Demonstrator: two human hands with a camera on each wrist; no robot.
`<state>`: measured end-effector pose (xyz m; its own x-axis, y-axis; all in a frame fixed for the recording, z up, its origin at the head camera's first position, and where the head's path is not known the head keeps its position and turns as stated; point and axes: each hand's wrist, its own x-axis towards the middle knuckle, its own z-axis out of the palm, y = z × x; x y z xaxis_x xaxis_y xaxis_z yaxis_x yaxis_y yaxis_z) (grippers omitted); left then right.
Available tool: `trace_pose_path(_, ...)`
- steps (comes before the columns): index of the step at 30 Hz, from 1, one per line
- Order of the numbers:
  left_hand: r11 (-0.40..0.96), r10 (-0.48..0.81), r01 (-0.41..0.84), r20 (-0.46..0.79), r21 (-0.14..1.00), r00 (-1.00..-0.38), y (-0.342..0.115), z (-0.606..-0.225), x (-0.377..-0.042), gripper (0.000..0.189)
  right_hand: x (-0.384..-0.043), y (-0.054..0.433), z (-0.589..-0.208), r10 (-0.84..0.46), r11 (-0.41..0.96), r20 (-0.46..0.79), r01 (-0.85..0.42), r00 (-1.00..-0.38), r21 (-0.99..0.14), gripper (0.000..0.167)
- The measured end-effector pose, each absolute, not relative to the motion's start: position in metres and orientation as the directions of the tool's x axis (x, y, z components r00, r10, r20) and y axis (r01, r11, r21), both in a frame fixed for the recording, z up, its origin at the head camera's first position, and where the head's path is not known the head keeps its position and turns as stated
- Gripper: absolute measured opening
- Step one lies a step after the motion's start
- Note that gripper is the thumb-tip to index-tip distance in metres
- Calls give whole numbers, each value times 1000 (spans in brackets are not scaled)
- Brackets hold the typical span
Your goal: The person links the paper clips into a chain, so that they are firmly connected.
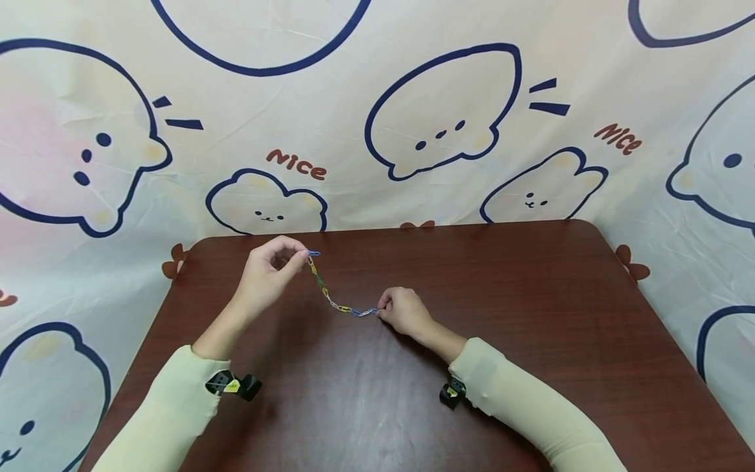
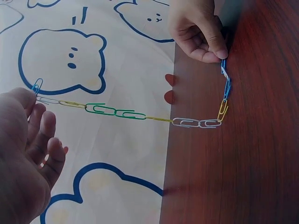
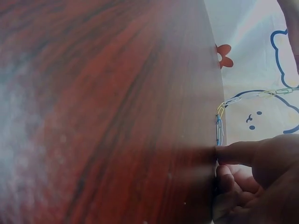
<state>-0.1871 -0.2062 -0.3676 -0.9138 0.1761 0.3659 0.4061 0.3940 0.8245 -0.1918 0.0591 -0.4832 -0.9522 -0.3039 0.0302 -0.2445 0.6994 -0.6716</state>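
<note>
A chain of linked paper clips (image 1: 322,286) in blue, white, yellow and green hangs in a curve between the two hands. At its upper left end, the left hand (image 1: 268,272) pinches a clip between thumb and index finger; a blue paper clip (image 2: 38,85) sticks out past these fingertips. Lower and to the right, the right hand (image 1: 406,311) pinches the other end, where blue and white clips (image 2: 226,77) run up to its fingertips. The left wrist view shows two green clips (image 2: 116,112) midway along. In the right wrist view the right thumb (image 3: 238,153) covers that end clip.
Beneath the hands lies a dark reddish-brown wooden table (image 1: 366,393) with rounded far corners. A pale cloth (image 1: 348,118) with cartoon animal outlines and the word "Nice" hangs behind and along both sides. Small black wrist cameras (image 1: 236,385) sit on both pale sleeves.
</note>
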Motion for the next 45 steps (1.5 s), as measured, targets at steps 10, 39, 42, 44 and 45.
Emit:
trace_pose_path(10, 389, 185, 432, 391, 814, -902, -202, -361, -182, 6, -190, 53, -480, -293, 768, -2, -234, -956, -596, 20)
trace_pose_path(39, 423, 194, 422, 375, 802, -907, -194, -347, -172, 7, -205, 76, -475, -340, 530, -38, -158, -940, -833, 8)
trace_pose_path(42, 423, 195, 420, 372, 803, -907, -194, -347, -171, 7, -206, 78, -477, -327, 457, -44, -117, -944, -882, 2)
trace_pose_path(44, 415, 195, 421, 373, 807, -907, -193, -346, -171, 7, -207, 80, -478, -325, 397, -48, -90, -945, -913, 3)
trace_pose_path(45, 411, 193, 420, 373, 809, -908, -193, -345, -171, 7, -207, 80, -478, -325, 365, -47, -79, -944, -928, 4)
